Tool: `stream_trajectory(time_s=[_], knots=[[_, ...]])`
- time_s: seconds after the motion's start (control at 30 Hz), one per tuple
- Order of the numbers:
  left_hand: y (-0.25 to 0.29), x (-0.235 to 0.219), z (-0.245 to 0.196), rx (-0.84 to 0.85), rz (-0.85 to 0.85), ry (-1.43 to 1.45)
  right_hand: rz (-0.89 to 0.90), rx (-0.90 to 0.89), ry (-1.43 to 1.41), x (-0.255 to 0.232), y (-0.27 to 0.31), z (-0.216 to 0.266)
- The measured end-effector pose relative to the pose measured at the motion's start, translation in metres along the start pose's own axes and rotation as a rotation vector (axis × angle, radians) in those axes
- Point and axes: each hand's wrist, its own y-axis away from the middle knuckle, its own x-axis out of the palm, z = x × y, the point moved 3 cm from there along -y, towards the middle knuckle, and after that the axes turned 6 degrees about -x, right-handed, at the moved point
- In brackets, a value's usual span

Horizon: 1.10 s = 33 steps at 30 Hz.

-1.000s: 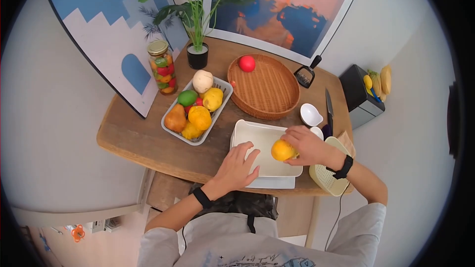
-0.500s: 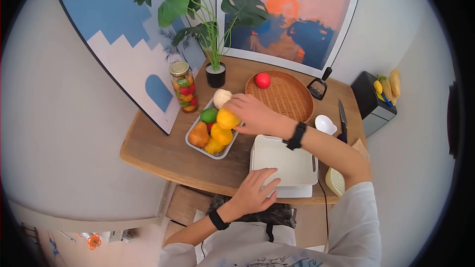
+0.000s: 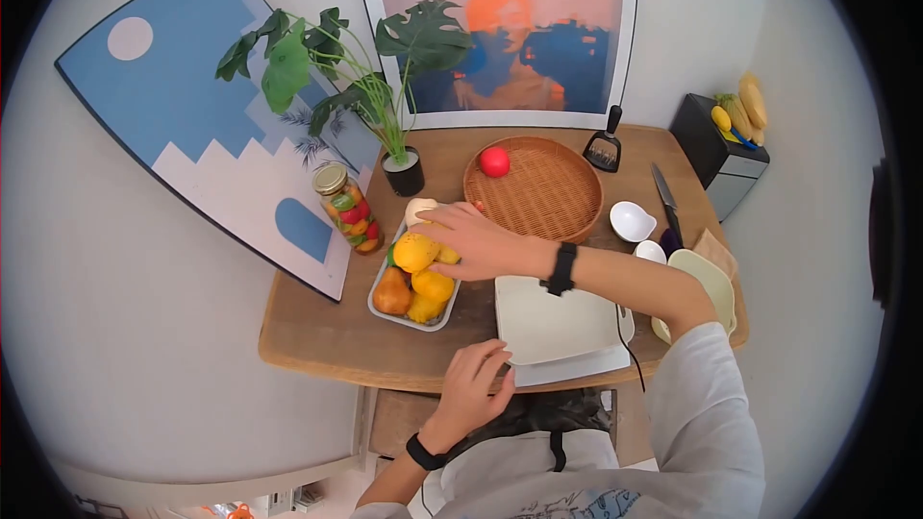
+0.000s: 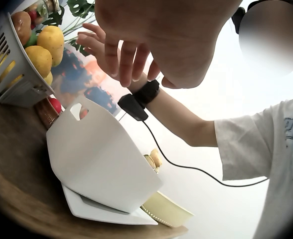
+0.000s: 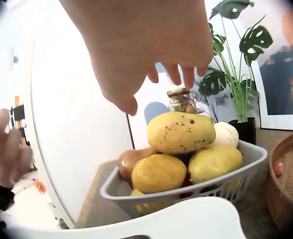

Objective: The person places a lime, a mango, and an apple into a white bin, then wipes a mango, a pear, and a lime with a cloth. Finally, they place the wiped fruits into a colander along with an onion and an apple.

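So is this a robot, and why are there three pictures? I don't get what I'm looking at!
There's no robot here, just a person's two bare hands. A camera on the person's head looks down and took the wide picture. A small camera on each wrist took the other two, close to the hands.

On the wooden table are a grey basket of fruit, a white bin, a round woven tray with a red ball-shaped thing in it, a jar, a potted plant and a knife.

Nothing is held. The right hand is just above a speckled yellow fruit on the pile, and the left hand is by the bin.
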Motion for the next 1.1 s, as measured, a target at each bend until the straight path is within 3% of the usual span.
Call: stream_trajectory(time_s=[0.13, 0.17, 0.3, 0.43, 0.6, 0.77, 0.97, 1.1], knots=[[-0.009, -0.004, 0.003, -0.161, -0.009, 0.062, -0.061, 0.371, -0.571, -0.053, 0.042, 0.039], [-0.015, -0.001, 0.004, -0.170, -0.013, 0.059, -0.077, 0.394, -0.666, -0.060, 0.057, 0.048], [-0.038, 0.015, -0.005, -0.407, 0.158, 0.314, -0.040, 0.274, -0.591, -0.103, 0.097, 0.096], [-0.060, 0.030, -0.028, -0.318, 0.232, 0.454, -0.079, 0.230, -0.586, -0.120, 0.125, 0.120], [-0.067, 0.036, -0.041, -0.238, 0.223, 0.354, -0.183, 0.074, -0.470, -0.116, 0.143, 0.130], [-0.065, 0.035, -0.044, -0.219, 0.206, 0.309, -0.143, 0.096, -0.514, -0.110, 0.152, 0.127], [-0.063, 0.031, -0.049, 0.015, 0.111, 0.126, -0.140, 0.028, -0.450, -0.115, 0.155, 0.140], [-0.062, 0.029, -0.053, 0.052, 0.140, 0.097, -0.160, 0.004, -0.417, -0.119, 0.157, 0.148]])
